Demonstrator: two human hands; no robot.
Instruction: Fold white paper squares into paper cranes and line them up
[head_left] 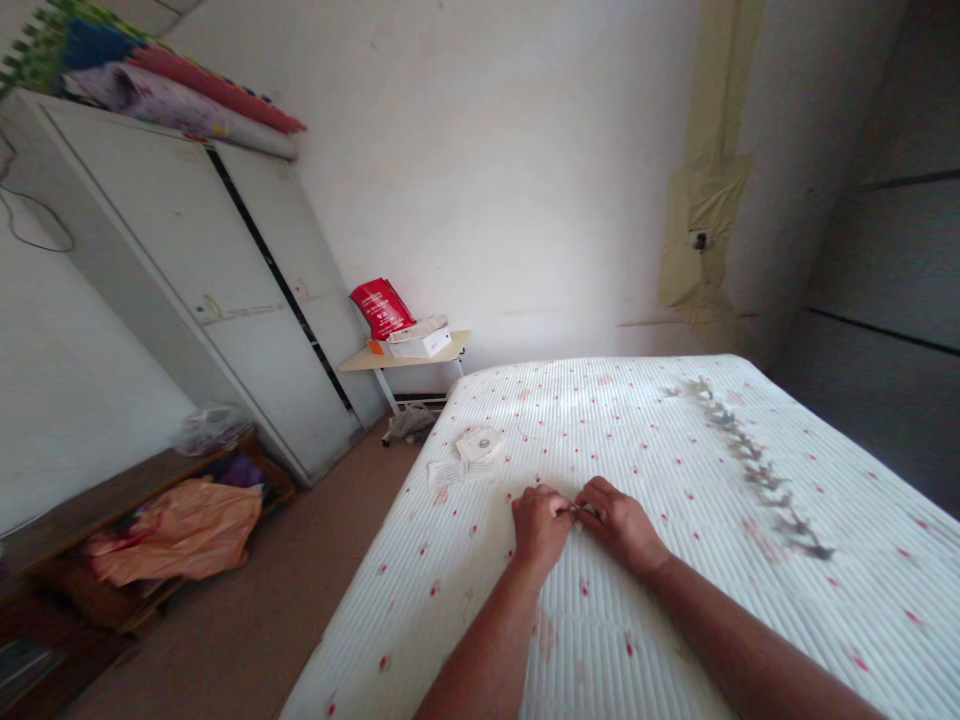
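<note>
Just above the middle of the mattress (pixel 480 590), my left hand (pixel 540 525) and my right hand (pixel 619 525) meet, fingertips nearly touching. Both are closed in a pinch around something tiny, too small and too covered by the fingers to name. A row of several small grey-brown knotted-looking pieces (pixel 750 460) runs down the right side of the mattress, their kind unclear. Beyond my left hand lies a white packet with a dark round mark (pixel 480 443), beside a printed paper sheet (pixel 450 473).
A small table (pixel 360 361) by the wall bears a red bag (pixel 381 308) and a white box (pixel 420 342). To the left stand a grey metal cabinet (pixel 165 220) with rolled mats (pixel 187 100) on top and a low wooden shelf with an orange plastic bag (pixel 180 530). A wall socket (pixel 700 239) is ahead.
</note>
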